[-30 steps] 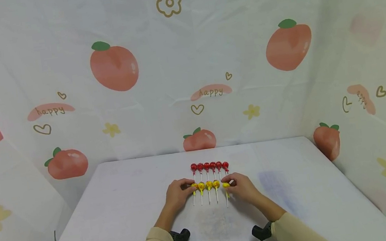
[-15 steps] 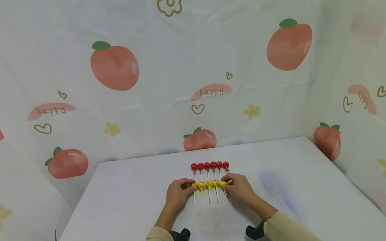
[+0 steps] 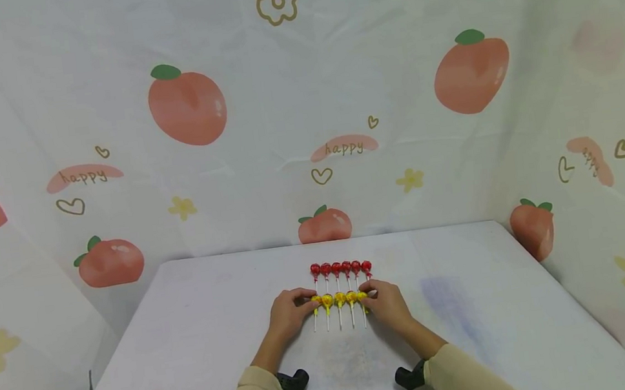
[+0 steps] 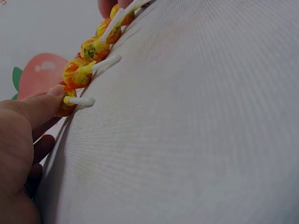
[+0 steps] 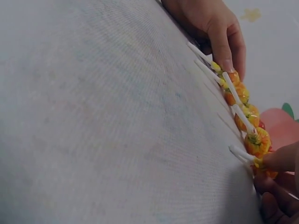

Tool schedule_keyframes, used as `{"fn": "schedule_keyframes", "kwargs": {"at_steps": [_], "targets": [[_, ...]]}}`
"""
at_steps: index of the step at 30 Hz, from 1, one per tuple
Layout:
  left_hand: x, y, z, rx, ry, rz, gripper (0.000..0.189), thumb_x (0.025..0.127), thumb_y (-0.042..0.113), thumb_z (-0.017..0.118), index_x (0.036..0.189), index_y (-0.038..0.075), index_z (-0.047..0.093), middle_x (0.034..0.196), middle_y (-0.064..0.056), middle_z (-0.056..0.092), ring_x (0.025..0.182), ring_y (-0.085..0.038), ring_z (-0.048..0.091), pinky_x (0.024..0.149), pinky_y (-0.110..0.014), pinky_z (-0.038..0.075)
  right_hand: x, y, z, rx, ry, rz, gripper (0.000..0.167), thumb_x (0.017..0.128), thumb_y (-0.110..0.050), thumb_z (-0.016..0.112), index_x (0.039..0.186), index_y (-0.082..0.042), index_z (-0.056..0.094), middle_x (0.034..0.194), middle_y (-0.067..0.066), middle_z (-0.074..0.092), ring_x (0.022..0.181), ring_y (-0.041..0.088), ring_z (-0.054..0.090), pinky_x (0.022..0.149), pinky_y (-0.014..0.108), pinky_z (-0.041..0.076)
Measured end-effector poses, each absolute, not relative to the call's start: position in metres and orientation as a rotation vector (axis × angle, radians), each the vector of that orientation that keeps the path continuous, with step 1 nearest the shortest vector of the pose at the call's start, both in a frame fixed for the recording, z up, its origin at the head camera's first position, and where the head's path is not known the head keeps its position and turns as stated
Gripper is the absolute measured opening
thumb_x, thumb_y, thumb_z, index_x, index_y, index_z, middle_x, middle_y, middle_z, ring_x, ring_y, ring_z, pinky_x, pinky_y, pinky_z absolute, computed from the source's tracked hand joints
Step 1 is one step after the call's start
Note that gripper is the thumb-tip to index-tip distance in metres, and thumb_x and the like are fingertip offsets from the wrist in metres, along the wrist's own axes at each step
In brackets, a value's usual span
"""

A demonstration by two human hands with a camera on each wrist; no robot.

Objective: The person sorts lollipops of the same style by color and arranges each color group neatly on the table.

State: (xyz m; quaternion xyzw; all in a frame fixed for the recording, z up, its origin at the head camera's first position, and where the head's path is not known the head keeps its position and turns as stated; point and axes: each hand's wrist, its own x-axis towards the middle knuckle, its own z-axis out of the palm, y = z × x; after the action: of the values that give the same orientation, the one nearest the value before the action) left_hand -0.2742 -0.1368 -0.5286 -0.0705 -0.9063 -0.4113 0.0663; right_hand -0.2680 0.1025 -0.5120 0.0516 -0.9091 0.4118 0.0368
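Several yellow lollipops (image 3: 339, 298) lie side by side in a row on the white table, sticks toward me. At the row's left end my left hand (image 3: 288, 315) pinches the outermost lollipop (image 4: 66, 110) by its candy, thumb on the near side. My right hand (image 3: 387, 306) does the same at the other end, with thumb and finger on the rightmost lollipop (image 5: 258, 162). Between the hands, the middle lollipops sit close together, heads nearly level. The fingers partly cover both end candies.
Behind the yellow row lies a parallel row of several red lollipops (image 3: 336, 268), their stick ends close to the yellow heads. A white cloth backdrop (image 3: 252, 183) with printed peaches rises at the table's (image 3: 222, 362) far edge. Black wrist-worn devices (image 3: 294, 382) sit at both cuffs.
My right hand has moved left with the rightmost yellow lollipop, closing the gap to the others and bringing it level with the row. The left hand has stayed in place.
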Motion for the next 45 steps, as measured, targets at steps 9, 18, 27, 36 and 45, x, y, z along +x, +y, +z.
{"fn": "schedule_keyframes", "kwargs": {"at_steps": [9, 18, 27, 36, 45], "targets": [[-0.272, -0.136, -0.527, -0.209, -2.732, -1.234, 0.019, 0.085, 0.025, 0.076, 0.104, 0.021, 0.076, 0.091, 0.006, 0.061, 0.086, -0.016, 0.052, 0.08, -0.039, 0.045, -0.265, 0.102, -0.513, 0.169, -2.752, 1.248, 0.018, 0.085, -0.005, 0.073, 0.102, -0.009, 0.071, 0.099, 0.004, 0.065, 0.075, 0.015, 0.056, 0.065, 0.028, 0.053], [-0.273, -0.136, -0.529, -0.227, -2.723, -1.227, 0.019, 0.085, 0.025, 0.076, 0.103, 0.021, 0.076, 0.09, 0.007, 0.06, 0.084, -0.015, 0.052, 0.079, -0.039, 0.045, -0.264, 0.106, -0.513, 0.206, -2.718, 1.255, 0.017, 0.085, -0.005, 0.073, 0.101, -0.009, 0.07, 0.099, 0.004, 0.064, 0.072, 0.015, 0.054, 0.062, 0.027, 0.05], [-0.273, -0.136, -0.529, -0.223, -2.725, -1.243, 0.019, 0.085, 0.024, 0.077, 0.103, 0.021, 0.076, 0.091, 0.007, 0.061, 0.085, -0.016, 0.052, 0.08, -0.04, 0.045, -0.261, 0.108, -0.509, 0.189, -2.681, 1.251, 0.017, 0.085, -0.005, 0.072, 0.102, -0.008, 0.07, 0.097, 0.004, 0.063, 0.073, 0.016, 0.055, 0.064, 0.029, 0.051], [-0.274, -0.137, -0.526, -0.227, -2.728, -1.245, 0.019, 0.085, 0.025, 0.076, 0.103, 0.02, 0.076, 0.092, 0.006, 0.061, 0.086, -0.016, 0.052, 0.081, -0.04, 0.044, -0.261, 0.121, -0.51, 0.087, -2.617, 1.328, 0.014, 0.087, -0.009, 0.072, 0.101, -0.008, 0.069, 0.092, 0.003, 0.063, 0.07, 0.015, 0.056, 0.059, 0.027, 0.05], [-0.274, -0.136, -0.528, -0.214, -2.736, -1.243, 0.019, 0.085, 0.025, 0.076, 0.104, 0.021, 0.076, 0.09, 0.006, 0.061, 0.085, -0.016, 0.052, 0.08, -0.039, 0.044, -0.261, 0.153, -0.513, -0.11, -2.643, 1.488, 0.015, 0.091, -0.011, 0.067, 0.104, -0.004, 0.068, 0.076, 0.005, 0.055, 0.061, 0.018, 0.053, 0.055, 0.029, 0.046]]}}
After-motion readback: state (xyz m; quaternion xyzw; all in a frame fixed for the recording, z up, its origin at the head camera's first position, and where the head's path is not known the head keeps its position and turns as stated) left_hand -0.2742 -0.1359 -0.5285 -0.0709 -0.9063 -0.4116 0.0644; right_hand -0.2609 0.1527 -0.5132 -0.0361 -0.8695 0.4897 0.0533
